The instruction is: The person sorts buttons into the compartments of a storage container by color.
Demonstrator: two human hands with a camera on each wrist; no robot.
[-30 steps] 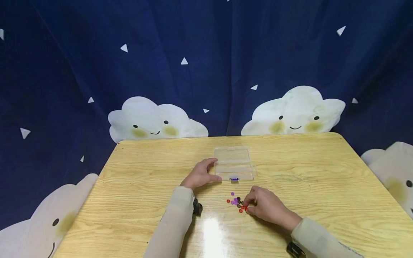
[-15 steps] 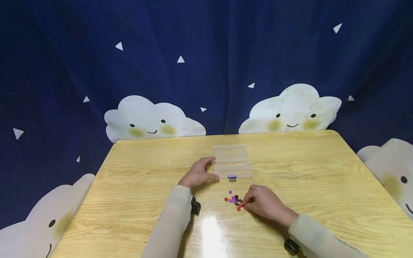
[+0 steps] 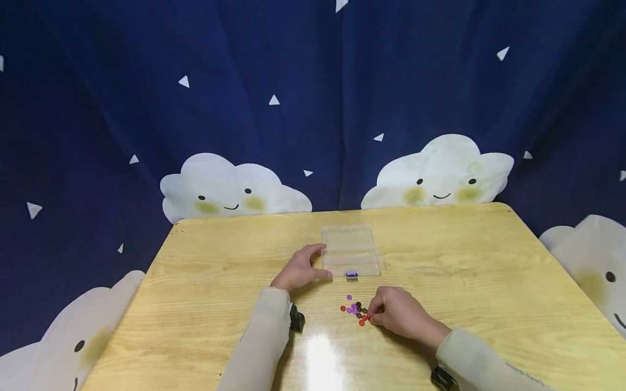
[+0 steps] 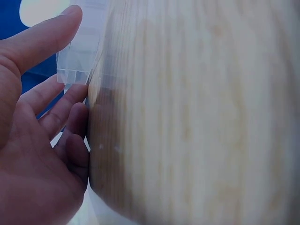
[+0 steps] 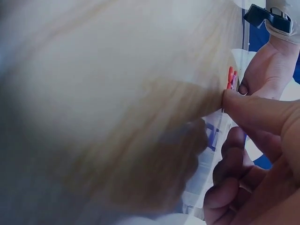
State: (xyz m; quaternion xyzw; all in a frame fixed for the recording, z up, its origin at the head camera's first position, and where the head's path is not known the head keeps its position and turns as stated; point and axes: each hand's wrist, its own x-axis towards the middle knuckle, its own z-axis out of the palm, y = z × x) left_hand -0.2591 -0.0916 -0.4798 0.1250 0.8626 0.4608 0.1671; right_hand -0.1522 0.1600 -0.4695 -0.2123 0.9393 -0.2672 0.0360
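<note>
My left hand (image 3: 299,270) reaches along the left side of a clear plastic box (image 3: 349,239), thumb near its front corner and a finger near its left edge. In the left wrist view, the thumb and fingers (image 4: 51,110) lie apart beside the box (image 4: 77,56). The box lid lies back, and a blue latch (image 3: 351,276) is at its front. My right hand (image 3: 403,314) pinches a small red round bead (image 3: 369,319), mostly covered by the fingertips. Red, purple and dark brown beads (image 3: 354,308) lie in a loose group left of these fingertips.
A light wooden table (image 3: 235,255) bears everything. Behind it hangs a dark blue curtain (image 3: 313,81) with white clouds and triangles. Each wrist wears a black camera mount (image 3: 296,319). Glare (image 3: 320,358) brightens the table's near part.
The right thumb and finger have drawn close together at a red bead at the group's right edge. My left hand and the box keep their relative position; the head view shifts slightly.
</note>
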